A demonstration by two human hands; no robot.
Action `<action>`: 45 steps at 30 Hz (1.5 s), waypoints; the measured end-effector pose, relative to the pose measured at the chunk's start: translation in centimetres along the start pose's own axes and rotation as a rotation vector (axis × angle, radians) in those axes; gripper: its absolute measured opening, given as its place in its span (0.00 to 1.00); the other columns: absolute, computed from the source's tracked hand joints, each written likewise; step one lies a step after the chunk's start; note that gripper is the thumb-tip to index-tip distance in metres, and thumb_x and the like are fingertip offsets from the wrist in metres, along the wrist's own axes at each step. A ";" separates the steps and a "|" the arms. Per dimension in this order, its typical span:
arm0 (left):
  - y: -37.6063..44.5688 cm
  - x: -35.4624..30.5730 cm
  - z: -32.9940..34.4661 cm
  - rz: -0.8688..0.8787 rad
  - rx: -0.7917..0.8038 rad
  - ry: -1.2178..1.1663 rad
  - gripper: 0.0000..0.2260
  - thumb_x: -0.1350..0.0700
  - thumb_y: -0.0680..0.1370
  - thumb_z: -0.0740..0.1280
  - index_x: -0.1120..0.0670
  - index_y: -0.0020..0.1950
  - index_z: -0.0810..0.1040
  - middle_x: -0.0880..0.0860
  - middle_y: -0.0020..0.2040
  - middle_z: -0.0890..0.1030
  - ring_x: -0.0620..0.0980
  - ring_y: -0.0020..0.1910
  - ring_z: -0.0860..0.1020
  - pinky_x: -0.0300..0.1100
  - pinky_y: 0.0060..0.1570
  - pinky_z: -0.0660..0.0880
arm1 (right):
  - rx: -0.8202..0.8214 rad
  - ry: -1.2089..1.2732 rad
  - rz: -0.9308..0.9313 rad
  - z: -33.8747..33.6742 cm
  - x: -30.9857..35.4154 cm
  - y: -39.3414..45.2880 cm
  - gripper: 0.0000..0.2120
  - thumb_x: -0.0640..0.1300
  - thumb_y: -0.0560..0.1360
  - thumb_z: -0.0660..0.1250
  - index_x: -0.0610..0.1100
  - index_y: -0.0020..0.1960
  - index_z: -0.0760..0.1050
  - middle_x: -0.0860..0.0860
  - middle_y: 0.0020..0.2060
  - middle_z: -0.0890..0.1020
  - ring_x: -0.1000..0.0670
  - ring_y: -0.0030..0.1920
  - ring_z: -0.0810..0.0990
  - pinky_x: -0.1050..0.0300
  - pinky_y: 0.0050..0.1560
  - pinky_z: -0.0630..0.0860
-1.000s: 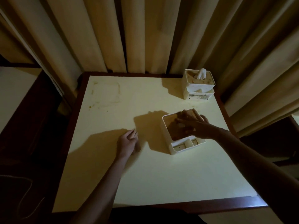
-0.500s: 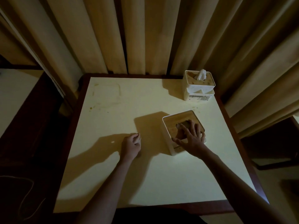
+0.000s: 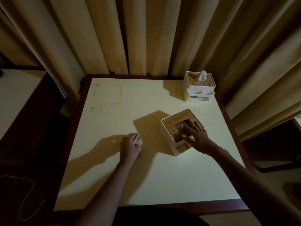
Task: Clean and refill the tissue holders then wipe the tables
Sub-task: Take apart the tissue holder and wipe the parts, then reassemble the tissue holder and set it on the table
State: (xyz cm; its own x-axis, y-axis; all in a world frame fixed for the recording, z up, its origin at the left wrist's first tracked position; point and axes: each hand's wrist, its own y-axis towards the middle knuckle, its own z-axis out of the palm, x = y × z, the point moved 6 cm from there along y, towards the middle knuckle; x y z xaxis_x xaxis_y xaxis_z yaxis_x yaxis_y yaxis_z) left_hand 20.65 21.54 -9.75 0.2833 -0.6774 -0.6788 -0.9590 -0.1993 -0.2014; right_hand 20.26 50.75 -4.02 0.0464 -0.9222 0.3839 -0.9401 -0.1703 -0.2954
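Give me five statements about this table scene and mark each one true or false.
1. The right hand rests on the wooden lid of the near tissue holder. True.
2. The far tissue holder has no tissue showing. False: a white tissue sticks out of its top.
3. The left hand lies on the table, apart from both holders. True.
4. The two holders touch each other. False: bare table lies between them.
5. The far left corner of the table is spotless. False: a faint square stain mark shows there.
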 end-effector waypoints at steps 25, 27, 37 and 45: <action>-7.5 -5.5 8.3 -0.138 0.504 -0.229 0.33 0.57 0.72 0.69 0.51 0.75 0.61 0.51 0.67 0.73 0.50 0.62 0.74 0.44 0.60 0.73 | -0.232 0.779 0.269 3.0 -6.6 -6.6 0.24 0.42 0.74 0.67 0.48 0.70 0.69 0.49 0.65 0.75 0.46 0.65 0.72 0.48 0.63 0.71; -8.2 -5.7 8.5 -0.122 0.487 -0.283 0.27 0.57 0.72 0.70 0.50 0.70 0.68 0.49 0.59 0.78 0.47 0.55 0.77 0.37 0.49 0.75 | -0.199 0.808 0.274 3.5 -6.6 -6.9 0.21 0.39 0.75 0.67 0.47 0.68 0.71 0.47 0.63 0.76 0.46 0.62 0.75 0.56 0.54 0.74; -9.2 -5.6 7.3 -0.125 0.244 -0.450 0.18 0.45 0.75 0.69 0.52 0.60 0.80 0.48 0.55 0.83 0.40 0.53 0.80 0.32 0.48 0.75 | -0.230 0.686 0.210 3.7 -6.1 -8.0 0.24 0.44 0.76 0.68 0.46 0.71 0.69 0.48 0.68 0.73 0.48 0.67 0.71 0.58 0.61 0.67; -9.0 -9.3 3.4 0.013 -0.070 -0.391 0.10 0.50 0.79 0.65 0.51 0.54 0.83 0.40 0.43 0.80 0.27 0.37 0.74 0.24 0.36 0.70 | -0.319 0.615 0.063 1.1 -2.8 -8.9 0.26 0.43 0.78 0.65 0.47 0.73 0.62 0.54 0.66 0.72 0.53 0.66 0.71 0.62 0.60 0.66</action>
State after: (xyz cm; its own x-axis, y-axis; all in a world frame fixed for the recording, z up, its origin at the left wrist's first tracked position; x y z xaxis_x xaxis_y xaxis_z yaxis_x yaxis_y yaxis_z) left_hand 26.63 32.10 -4.02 0.2370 -0.3623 -0.9014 -0.9565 -0.2493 -0.1513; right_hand 28.84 54.43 -3.39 -0.1227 -0.5466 0.8283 -0.9924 0.0741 -0.0981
